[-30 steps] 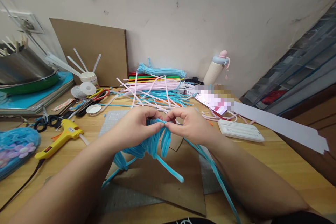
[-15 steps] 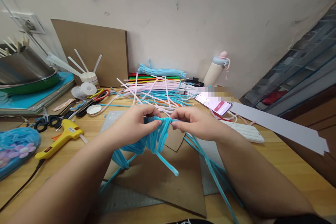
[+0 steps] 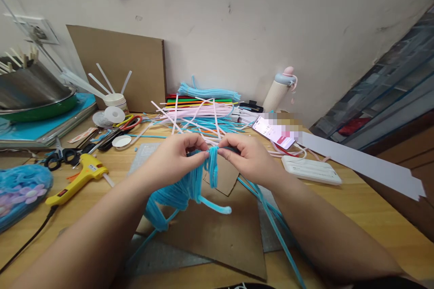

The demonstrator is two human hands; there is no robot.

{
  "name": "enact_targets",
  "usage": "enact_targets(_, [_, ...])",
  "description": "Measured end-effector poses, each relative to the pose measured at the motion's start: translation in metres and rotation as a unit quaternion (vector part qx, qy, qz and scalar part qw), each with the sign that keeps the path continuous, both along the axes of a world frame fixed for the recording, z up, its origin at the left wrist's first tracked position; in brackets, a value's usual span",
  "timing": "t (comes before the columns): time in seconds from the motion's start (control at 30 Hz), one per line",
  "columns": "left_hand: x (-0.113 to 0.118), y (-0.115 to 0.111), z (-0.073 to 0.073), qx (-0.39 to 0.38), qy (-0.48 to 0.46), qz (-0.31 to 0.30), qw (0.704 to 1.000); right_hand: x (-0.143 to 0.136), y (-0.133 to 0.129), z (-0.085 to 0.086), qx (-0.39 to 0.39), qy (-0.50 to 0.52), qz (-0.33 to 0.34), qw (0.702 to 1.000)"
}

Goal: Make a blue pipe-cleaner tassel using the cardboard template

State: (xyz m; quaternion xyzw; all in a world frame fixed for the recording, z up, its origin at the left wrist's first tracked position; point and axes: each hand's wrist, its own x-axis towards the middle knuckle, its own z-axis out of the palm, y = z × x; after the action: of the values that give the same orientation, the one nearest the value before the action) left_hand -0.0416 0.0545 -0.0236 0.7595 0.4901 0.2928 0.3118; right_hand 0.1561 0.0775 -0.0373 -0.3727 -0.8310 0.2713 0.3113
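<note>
A long row of looped blue pipe cleaners (image 3: 176, 192) hangs beneath my hands, one loose end sticking out to the right. My left hand (image 3: 185, 156) pinches the top of the row between thumb and fingertips. Close beside it, my right hand (image 3: 246, 156) is closed on the blue pipe cleaner at the row's right end. Part of the row is hidden behind my left hand and forearm. Under it lies a sheet of brown cardboard (image 3: 217, 239). More blue pipe cleaners (image 3: 276, 223) trail down past my right forearm.
A yellow glue gun (image 3: 77, 180), black scissors (image 3: 61, 158) and a blue piece with flowers (image 3: 23, 192) lie left. Coloured pipe cleaners (image 3: 200, 110) are piled at the back. A phone (image 3: 271, 133), a white power bank (image 3: 311, 170) and a bottle (image 3: 280, 90) stand or lie right.
The loops at the right end have drawn together into a narrow upright bunch between my fingertips. The loose end has swung up, and my right hand has shifted slightly.
</note>
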Motion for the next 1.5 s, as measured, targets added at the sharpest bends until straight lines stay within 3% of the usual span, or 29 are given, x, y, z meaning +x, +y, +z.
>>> enact_targets(0.37, [0.002, -0.005, 0.003, 0.011, 0.006, 0.006, 1.0, -0.011, -0.01, -0.003, -0.115, 0.023, 0.002, 0.993])
enact_targets(0.6, [0.001, -0.005, 0.003, -0.014, -0.016, 0.012, 1.0, -0.005, -0.005, 0.0, -0.155, 0.089, 0.064, 0.982])
enact_targets(0.87, [0.004, -0.005, 0.003, -0.006, -0.012, -0.005, 1.0, -0.008, -0.006, -0.003, -0.085, 0.052, 0.024, 0.995])
enact_targets(1.07, [0.003, -0.005, 0.004, 0.002, -0.016, 0.008, 1.0, -0.008, -0.005, -0.003, -0.124, 0.121, 0.028, 0.984])
enact_targets(1.4, [0.006, -0.006, 0.005, 0.007, -0.019, 0.029, 0.999, -0.008, -0.005, 0.003, -0.214, 0.141, 0.058, 0.965])
enact_targets(1.5, [0.005, -0.004, 0.004, -0.011, -0.032, 0.019, 0.999, -0.008, -0.005, 0.003, -0.201, 0.133, 0.043, 0.97])
